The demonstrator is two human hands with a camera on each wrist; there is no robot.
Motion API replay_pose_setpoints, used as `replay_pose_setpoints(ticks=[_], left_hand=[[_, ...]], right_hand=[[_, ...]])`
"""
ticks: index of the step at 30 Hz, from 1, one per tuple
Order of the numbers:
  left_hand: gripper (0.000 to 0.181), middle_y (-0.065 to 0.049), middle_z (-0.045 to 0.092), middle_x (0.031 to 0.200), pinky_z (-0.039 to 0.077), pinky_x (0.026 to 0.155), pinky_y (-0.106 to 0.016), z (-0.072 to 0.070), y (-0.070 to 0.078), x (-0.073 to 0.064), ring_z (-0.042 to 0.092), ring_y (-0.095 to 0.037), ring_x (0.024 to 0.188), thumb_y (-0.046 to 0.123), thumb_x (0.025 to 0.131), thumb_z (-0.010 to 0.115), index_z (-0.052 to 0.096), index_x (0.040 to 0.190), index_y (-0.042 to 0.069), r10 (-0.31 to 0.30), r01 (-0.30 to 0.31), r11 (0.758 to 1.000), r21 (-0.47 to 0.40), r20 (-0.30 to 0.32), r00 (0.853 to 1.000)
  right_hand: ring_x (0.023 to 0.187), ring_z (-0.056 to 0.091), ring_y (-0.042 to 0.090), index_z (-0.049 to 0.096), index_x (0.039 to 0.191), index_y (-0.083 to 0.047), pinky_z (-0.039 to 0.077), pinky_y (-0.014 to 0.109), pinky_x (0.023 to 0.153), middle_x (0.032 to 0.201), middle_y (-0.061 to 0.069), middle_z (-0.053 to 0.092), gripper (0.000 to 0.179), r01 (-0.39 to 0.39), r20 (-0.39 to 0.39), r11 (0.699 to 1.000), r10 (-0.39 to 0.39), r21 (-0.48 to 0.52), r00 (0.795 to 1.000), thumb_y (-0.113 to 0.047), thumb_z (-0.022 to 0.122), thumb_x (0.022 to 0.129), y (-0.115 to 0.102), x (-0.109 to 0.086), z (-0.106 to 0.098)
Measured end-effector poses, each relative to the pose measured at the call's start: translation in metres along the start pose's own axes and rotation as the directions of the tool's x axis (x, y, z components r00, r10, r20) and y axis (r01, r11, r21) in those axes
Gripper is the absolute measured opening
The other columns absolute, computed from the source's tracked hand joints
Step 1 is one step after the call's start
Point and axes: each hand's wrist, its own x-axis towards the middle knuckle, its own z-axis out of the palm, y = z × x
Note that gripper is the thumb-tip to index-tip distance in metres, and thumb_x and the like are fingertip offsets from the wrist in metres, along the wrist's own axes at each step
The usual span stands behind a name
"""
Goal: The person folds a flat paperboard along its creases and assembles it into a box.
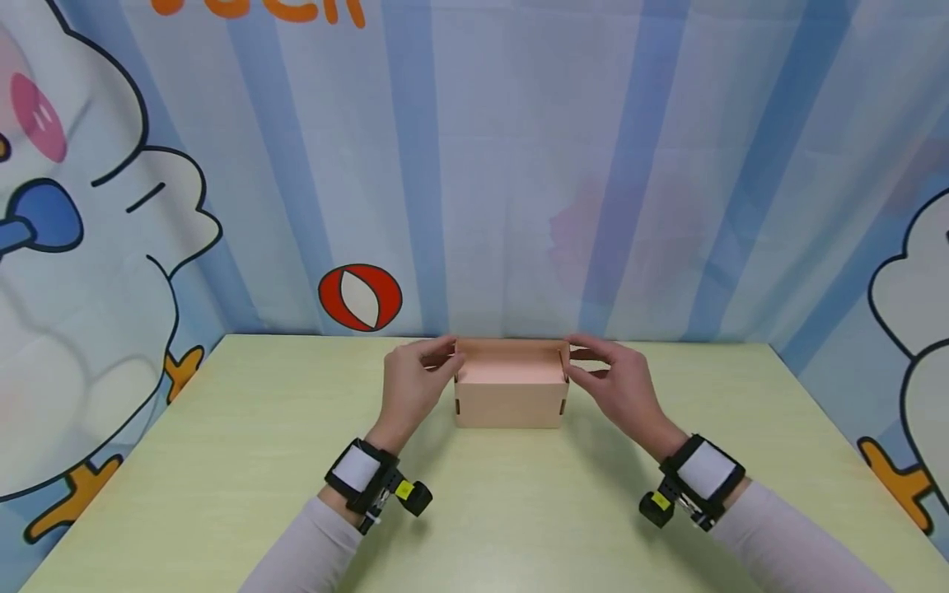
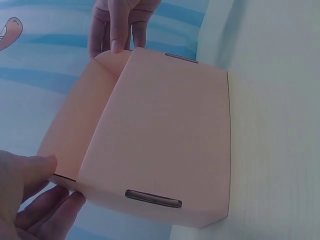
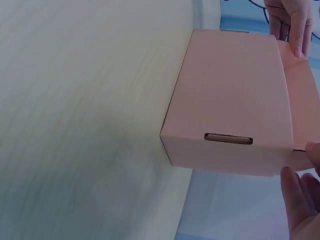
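Note:
A small pinkish-tan box stands at the far edge of the table. Its front is a plain panel, and narrow slots show near its side edges. Behind the front, the upper part is open, with a raised back wall. My left hand pinches the box's upper left side wall between thumb and fingers. On the opposite side, my right hand pinches the upper right side wall the same way. In the left wrist view, the left thumb lies over the wall's edge. What is inside the box is partly hidden.
The pale yellow-green table extends in front of the box and to both sides. A blue striped curtain with cartoon figures hangs right behind the table's far edge. Both wrists carry strapped cameras.

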Motion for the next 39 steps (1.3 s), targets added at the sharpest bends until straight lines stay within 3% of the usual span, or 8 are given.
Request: replay_pose_setpoints(ticks=[12,19,22,32,39], left_hand=[[0.032,-0.011,0.075,0.112,0.060,0.083,-0.033,-0.002,-0.007,-0.002,0.074,-0.025,0.098,0.010,0.086,0.076,0.073,0.118,0.008,-0.004,0.008,0.998,-0.064,0.051,0.999],[0.035,-0.011,0.072,0.119,0.058,0.087,-0.032,-0.002,-0.010,-0.003,0.070,-0.026,0.111,0.004,0.084,0.076,0.071,0.119,0.003,-0.023,0.033,0.991,-0.127,0.085,0.996],[0.035,-0.011,0.072,0.118,0.057,0.088,-0.032,-0.002,-0.010,-0.003,0.070,-0.026,0.112,0.005,0.084,0.076,0.070,0.119,0.003,-0.028,0.040,0.992,-0.120,0.100,0.995],[0.039,-0.009,0.072,0.121,0.056,0.092,-0.035,-0.005,-0.011,-0.001,0.069,-0.024,0.112,0.009,0.085,0.076,0.070,0.124,0.011,0.002,0.006,0.999,-0.044,0.163,0.987],[0.040,-0.010,0.072,0.120,0.056,0.093,-0.034,-0.006,-0.013,0.000,0.069,-0.024,0.112,0.009,0.084,0.077,0.070,0.123,0.008,0.014,-0.010,1.000,-0.024,0.186,0.983]], right_hand=[[0.118,0.065,0.026,0.062,0.135,-0.015,0.059,0.036,0.086,0.132,0.011,0.066,0.047,0.103,0.057,0.994,-0.104,0.023,0.993,-0.009,0.072,0.089,0.007,-0.002,0.000],[0.116,0.065,0.026,0.061,0.133,-0.013,0.060,0.034,0.084,0.131,0.008,0.066,0.047,0.193,0.078,0.981,-0.191,-0.030,0.979,-0.007,0.073,0.088,0.011,-0.001,0.002],[0.115,0.066,0.026,0.060,0.133,-0.012,0.060,0.035,0.083,0.130,0.008,0.066,0.048,0.236,0.087,0.970,-0.231,-0.064,0.969,-0.007,0.073,0.088,0.013,-0.001,0.002],[0.111,0.069,0.025,0.062,0.134,-0.016,0.060,0.037,0.083,0.126,0.007,0.069,0.048,0.252,0.103,0.963,-0.242,-0.100,0.965,-0.010,0.073,0.088,0.014,-0.001,-0.001],[0.111,0.069,0.025,0.063,0.133,-0.013,0.060,0.035,0.084,0.129,0.007,0.068,0.049,0.298,0.106,0.950,-0.288,-0.090,0.952,-0.010,0.076,0.086,0.018,-0.001,-0.001]])
